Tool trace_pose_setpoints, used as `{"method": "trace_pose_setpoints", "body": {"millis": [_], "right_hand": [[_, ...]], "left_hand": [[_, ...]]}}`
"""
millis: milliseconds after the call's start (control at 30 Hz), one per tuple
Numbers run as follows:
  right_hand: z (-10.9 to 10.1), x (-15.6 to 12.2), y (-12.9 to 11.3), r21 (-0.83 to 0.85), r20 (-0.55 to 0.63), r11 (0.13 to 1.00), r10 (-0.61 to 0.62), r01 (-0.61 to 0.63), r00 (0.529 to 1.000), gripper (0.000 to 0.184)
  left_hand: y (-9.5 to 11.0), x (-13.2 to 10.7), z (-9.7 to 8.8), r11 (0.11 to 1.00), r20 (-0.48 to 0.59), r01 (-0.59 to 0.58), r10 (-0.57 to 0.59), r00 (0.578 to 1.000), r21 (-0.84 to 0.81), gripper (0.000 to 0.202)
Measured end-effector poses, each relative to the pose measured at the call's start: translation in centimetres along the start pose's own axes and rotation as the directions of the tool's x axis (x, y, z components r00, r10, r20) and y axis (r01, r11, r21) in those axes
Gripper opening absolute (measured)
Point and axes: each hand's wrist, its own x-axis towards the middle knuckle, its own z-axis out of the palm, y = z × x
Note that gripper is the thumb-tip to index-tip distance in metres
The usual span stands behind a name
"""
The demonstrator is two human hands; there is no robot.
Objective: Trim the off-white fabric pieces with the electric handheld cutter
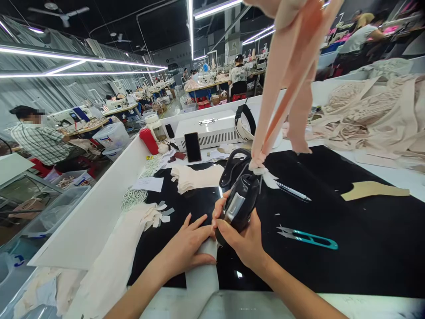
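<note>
My right hand (247, 241) is wrapped round a black corded hand tool (245, 195) with a silver plate on its side. Its lower end meets the table beside a pale fabric strip (202, 277), and what it touches there is hidden. Knotted pink fabric bands (275, 88) hang down to the tool's top. Spread and flat, my left hand (184, 246) lies on the strip, its fingertips close to the tool's base. To the right are turquoise thread snips (310, 239), blades apart, and a pen (294, 192).
A stack of cream fabric pieces (199, 177) lies behind my hands, and a longer stack (116, 252) at the left. A phone (193, 147) leans against a white machine box (212, 128). A tan cut piece (375, 189) and heaped pale fabric (381, 110) are on the right.
</note>
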Motion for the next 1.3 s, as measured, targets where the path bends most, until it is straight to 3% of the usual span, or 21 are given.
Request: {"method": "trace_pose_setpoints", "body": {"millis": [333,567,1067,1300], "right_hand": [[-0.1,-0.2,0.4,-0.014,0.002,1.0,0.018,-0.018,1.0,0.033],[-0.3,-1.0,0.2,0.002,0.001,0.999,0.047,-0.047,0.999,0.039],[-0.1,-1.3,0.1,0.04,0.034,0.998,0.044,-0.045,0.998,0.038],[-0.4,-0.9,0.0,0.034,0.014,0.999,0.001,-0.002,1.0,0.032]], "left_hand": [[0.4,0.1,-0.5,1.0,0.002,-0.001,0.001,1.0,-0.011,0.059],[0.2,0.1,-0.7,0.999,0.008,-0.033,0.034,0.999,-0.011,0.083],[0.6,0.1,-1.0,0.999,-0.006,-0.039,0.039,0.999,-0.002,0.082],[0.8,0.2,-1.3,0.999,0.024,-0.028,0.029,0.999,-0.023,0.072]]}}
